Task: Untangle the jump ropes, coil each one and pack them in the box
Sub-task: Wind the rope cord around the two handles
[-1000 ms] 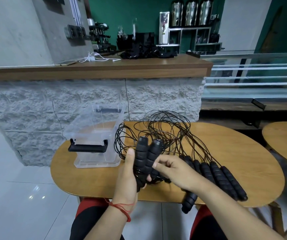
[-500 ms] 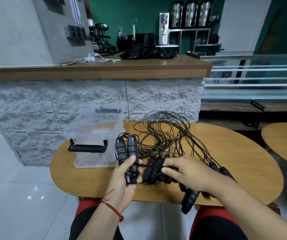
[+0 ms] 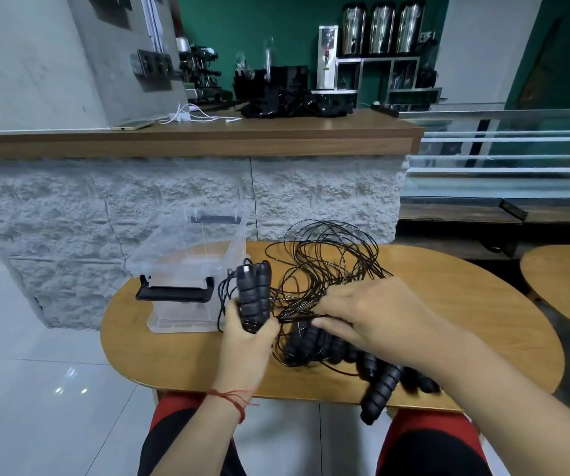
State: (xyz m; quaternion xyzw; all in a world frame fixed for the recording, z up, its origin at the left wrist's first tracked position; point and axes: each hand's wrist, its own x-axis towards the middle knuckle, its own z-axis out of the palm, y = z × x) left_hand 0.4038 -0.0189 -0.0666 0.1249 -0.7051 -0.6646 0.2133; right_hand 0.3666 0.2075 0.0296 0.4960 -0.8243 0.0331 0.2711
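My left hand point(image 3: 247, 334) grips a pair of black ribbed jump rope handles point(image 3: 252, 293), held upright just right of the clear plastic box point(image 3: 187, 269). A tangle of thin black cords point(image 3: 324, 266) spreads over the wooden table point(image 3: 465, 310) behind my hands. My right hand point(image 3: 372, 312) reaches into the tangle and pinches cords near the left hand. Several more black handles point(image 3: 331, 345) lie under and in front of the right hand; one handle point(image 3: 379, 389) hangs over the table's front edge.
The box is open, with black clip handles point(image 3: 175, 293), and looks empty. A white stone counter with a wooden top point(image 3: 190, 139) stands behind the table. A second round table point(image 3: 565, 280) is at the right. My knees in red shorts are below the table edge.
My left hand carried its pair of handles left, toward the box, away from the other handles. My right hand moved from those handles into the cords.
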